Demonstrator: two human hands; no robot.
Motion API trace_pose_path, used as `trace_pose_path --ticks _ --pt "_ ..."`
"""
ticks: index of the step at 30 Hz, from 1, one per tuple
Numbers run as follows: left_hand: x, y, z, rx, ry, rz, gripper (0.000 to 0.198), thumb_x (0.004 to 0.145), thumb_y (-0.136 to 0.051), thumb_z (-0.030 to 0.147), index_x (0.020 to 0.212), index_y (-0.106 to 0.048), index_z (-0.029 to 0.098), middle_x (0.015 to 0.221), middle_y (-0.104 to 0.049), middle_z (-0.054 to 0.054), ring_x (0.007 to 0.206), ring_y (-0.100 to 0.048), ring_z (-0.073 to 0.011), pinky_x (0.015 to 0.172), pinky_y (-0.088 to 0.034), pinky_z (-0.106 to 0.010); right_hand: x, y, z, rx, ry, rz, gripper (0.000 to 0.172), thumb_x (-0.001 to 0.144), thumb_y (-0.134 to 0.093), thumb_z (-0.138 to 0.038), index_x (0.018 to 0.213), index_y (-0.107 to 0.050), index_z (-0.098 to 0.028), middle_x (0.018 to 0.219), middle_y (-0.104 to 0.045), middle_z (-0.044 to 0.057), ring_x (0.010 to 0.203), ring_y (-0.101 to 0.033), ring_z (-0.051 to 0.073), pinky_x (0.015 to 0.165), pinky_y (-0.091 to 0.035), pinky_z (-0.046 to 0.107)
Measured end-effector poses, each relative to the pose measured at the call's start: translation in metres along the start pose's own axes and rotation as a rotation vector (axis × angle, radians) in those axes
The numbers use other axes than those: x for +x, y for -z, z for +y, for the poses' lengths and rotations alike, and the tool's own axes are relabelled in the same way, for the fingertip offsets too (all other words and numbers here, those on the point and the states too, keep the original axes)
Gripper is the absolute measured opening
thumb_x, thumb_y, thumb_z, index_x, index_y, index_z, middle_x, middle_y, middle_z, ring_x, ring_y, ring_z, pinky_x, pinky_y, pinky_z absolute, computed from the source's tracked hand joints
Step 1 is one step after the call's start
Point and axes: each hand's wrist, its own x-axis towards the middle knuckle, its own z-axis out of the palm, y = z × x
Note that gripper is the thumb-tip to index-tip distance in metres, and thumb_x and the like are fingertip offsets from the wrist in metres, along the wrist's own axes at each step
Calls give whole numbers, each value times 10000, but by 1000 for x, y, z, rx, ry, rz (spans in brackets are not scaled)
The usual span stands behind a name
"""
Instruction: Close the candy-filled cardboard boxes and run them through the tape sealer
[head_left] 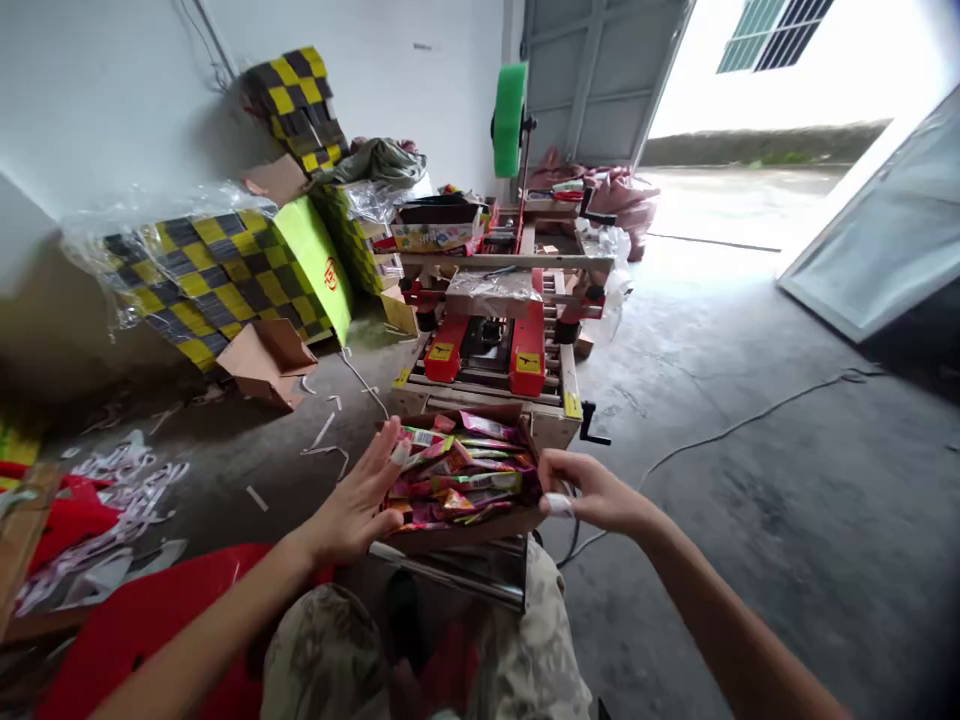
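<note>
An open cardboard box point(465, 535) full of colourful small packets point(465, 482) sits in front of me, at the near end of a roller machine. My left hand point(364, 500) lies along the box's left side, with its fingers stretched out and something white wrapped on one finger. At the right side of the box, my right hand point(585, 490) has its fingers curled in and pinched at the box's edge. White wrapping covers its thumb too. The palm side of that hand is hidden.
Beyond the box stands a red box-sealing machine point(527, 350) with a green tape roll point(510, 120) and a crank handle point(594, 425). Yellow-and-black stacked cartons point(217, 280) are at the left. A cable point(720, 437) crosses the floor. A red stool point(157, 630) is by my left arm.
</note>
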Motion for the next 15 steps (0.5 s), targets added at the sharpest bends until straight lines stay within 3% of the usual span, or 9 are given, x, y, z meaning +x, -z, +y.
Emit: trace_pose_path --ticks 2,4,7,11,13,15 --pt "22 4 5 48 -68 -233 721 906 -312 579 1457 68 312 1542 120 -31 1413 43 -292 1132 -24 -509 25 -5 -16 -195 -46 -246 454 779 -588 -607 729 -542 -157 673 -500 1 621 -445 133 538 -330 224" --pt "43 -6 9 81 -66 -429 723 904 -346 561 1469 2 273 1534 122 -63 1409 63 -288 1130 5 -500 53 -16 -25 -467 -120 -461 492 789 -533 -640 753 -582 -152 666 -528 22 632 -484 162 548 -338 244" --pt "61 -32 10 109 -14 -591 802 854 -414 610 1471 -106 199 1511 146 -120 1393 123 -303 1120 30 -509 76 -33 -31 -821 -287 -593 590 768 -512 -694 868 -613 -121 674 -561 63 620 -518 199 535 -334 269" --pt "69 -47 1 45 73 -608 875 787 -529 600 1465 -141 205 1513 120 -113 1393 109 -308 1115 3 -524 67 -33 -30 -594 -303 -732 578 743 -583 -632 1007 -585 -118 869 -615 79 738 -553 199 577 -387 244" --pt "68 -48 -2 -77 150 -580 762 819 -504 554 1450 -223 233 1533 28 -73 1403 40 -305 1122 -37 -515 60 -25 -26 -524 -250 -666 509 696 -663 -565 968 -598 -140 875 -619 46 755 -550 186 595 -394 228" --pt "64 -51 2 -221 289 -386 575 879 -427 476 1406 -347 259 1526 -182 -31 1406 -115 -272 1133 -119 -474 60 -17 -21 -580 -204 -513 409 676 -702 -519 859 -625 -162 777 -613 7 711 -546 170 592 -387 222"
